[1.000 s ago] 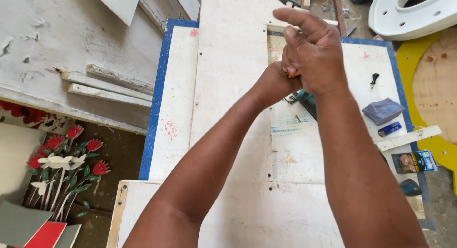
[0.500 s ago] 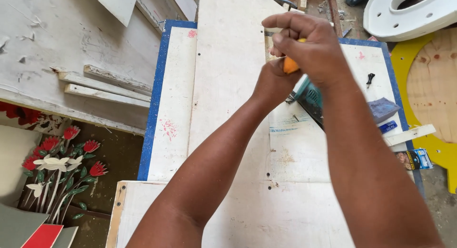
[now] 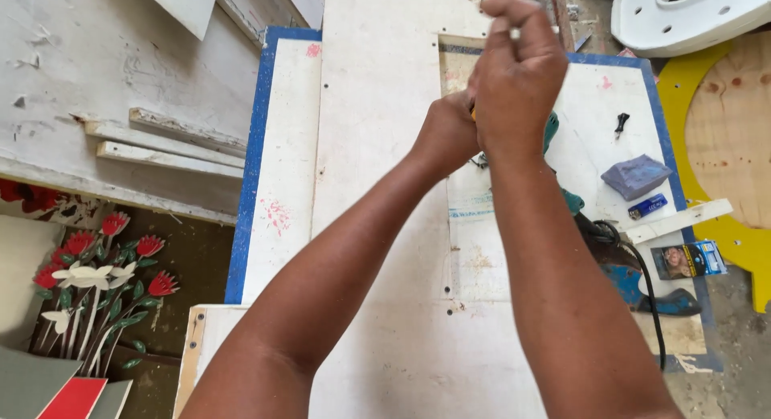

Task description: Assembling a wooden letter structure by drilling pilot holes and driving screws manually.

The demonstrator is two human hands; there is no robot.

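My left hand point(image 3: 446, 136) and my right hand point(image 3: 518, 69) are pressed together above a tall white board point(image 3: 377, 146). The right hand sits on top, with its fingers curled into a fist. Between the two hands only a sliver of a small orange thing point(image 3: 472, 111) shows; the rest is hidden, so I cannot tell what it is. A teal power tool point(image 3: 572, 202) lies on the blue-edged white panel point(image 3: 594, 106) under my right forearm. Its black cable point(image 3: 649, 282) runs toward me.
On the panel to the right lie a grey-blue cloth point(image 3: 636, 176), a blue lighter point(image 3: 647, 206), a small black part point(image 3: 621, 123), a white strip point(image 3: 679, 220) and a printed packet point(image 3: 689, 260). A yellow-rimmed round board point(image 3: 727, 138) is far right. Wood strips point(image 3: 161, 142) and a flower cutout point(image 3: 96, 266) are at left.
Both hands have moved up the board, away from me. The orange thing showed clearly between them half a second ago and is now almost covered by my right hand.
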